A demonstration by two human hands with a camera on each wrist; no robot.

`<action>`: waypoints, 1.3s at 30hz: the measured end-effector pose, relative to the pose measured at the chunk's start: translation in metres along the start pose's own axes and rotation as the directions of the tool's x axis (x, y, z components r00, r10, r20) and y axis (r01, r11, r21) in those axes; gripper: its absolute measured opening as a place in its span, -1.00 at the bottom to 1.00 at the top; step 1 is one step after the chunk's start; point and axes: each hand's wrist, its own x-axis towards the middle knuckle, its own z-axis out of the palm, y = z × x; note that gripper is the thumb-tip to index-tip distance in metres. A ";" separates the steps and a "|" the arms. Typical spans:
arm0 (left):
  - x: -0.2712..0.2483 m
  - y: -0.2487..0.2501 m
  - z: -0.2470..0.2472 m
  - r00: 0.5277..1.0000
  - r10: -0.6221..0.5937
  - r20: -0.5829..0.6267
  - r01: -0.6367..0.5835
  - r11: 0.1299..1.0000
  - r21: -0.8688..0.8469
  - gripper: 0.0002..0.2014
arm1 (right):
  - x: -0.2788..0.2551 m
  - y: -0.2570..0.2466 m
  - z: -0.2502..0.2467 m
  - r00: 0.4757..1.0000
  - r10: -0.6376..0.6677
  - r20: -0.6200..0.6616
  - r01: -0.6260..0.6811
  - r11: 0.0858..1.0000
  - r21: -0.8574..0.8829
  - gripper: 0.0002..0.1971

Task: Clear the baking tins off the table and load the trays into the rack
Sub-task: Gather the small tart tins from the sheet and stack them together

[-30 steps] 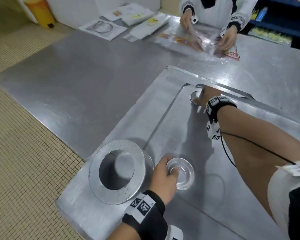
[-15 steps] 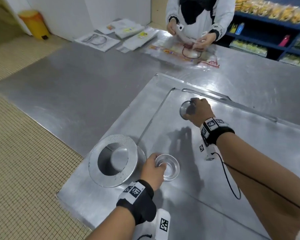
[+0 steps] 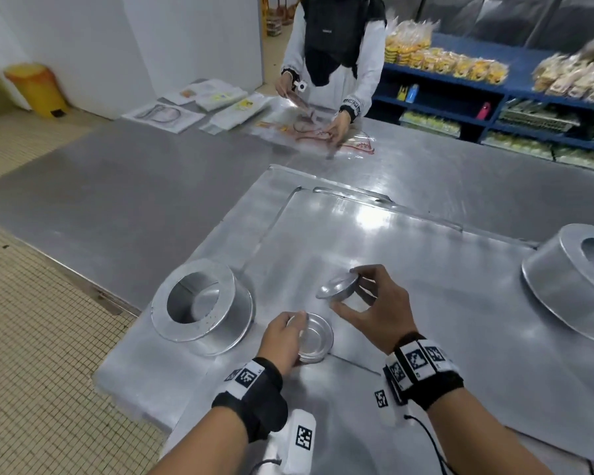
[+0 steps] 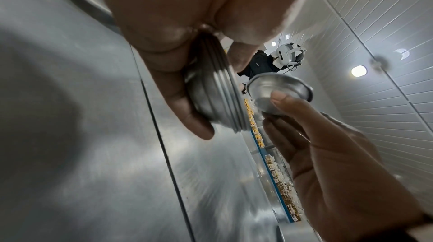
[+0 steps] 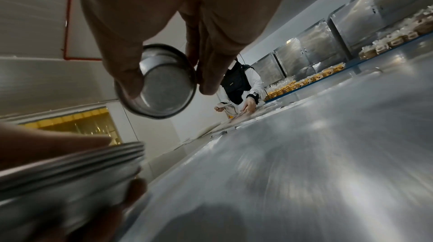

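Observation:
My left hand (image 3: 282, 341) grips a nested stack of small round tins (image 3: 314, 337) by its rim, low over the metal tray (image 3: 426, 303); the stack's ridged rims show in the left wrist view (image 4: 218, 95). My right hand (image 3: 374, 303) pinches a single small tin (image 3: 336, 287) between thumb and fingers, tilted, just above and right of the stack. The same tin (image 5: 159, 81) is seen from below in the right wrist view, with the stack (image 5: 70, 168) at lower left. A large ring-shaped tin (image 3: 199, 303) stands on the tray's left corner.
Another large tin (image 3: 570, 282) lies upside down at the tray's right edge. The tray lies on a steel table (image 3: 117, 200). Across it a person (image 3: 336, 63) handles plastic bags (image 3: 306, 132). Blue shelves (image 3: 494, 108) of packed goods stand behind; a yellow bin (image 3: 35, 87) at far left.
My right hand has carried the small tin from the tray's far side back to just above the stack in my left hand. The head view has tilted up.

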 end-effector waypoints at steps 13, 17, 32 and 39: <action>-0.058 -0.005 0.045 0.980 -0.056 0.192 0.074 0.993 -0.091 -0.78 | -0.114 0.004 -0.036 0.997 0.062 0.053 -0.073 0.971 0.226 -0.34; -0.068 -0.015 0.058 0.972 -0.034 0.232 0.044 0.998 -0.038 -0.78 | -0.131 0.012 -0.047 0.992 0.096 0.084 -0.116 0.954 0.278 -0.33; -0.105 -0.052 0.130 0.925 -0.018 0.380 -0.012 0.997 0.077 -0.80 | -0.193 0.037 -0.131 0.946 0.257 0.199 -0.305 0.911 0.276 -0.22; -0.118 -0.057 0.163 0.848 -0.029 0.530 -0.086 0.978 0.191 -0.81 | -0.212 0.031 -0.161 0.952 0.297 -0.070 -0.296 0.955 0.026 -0.61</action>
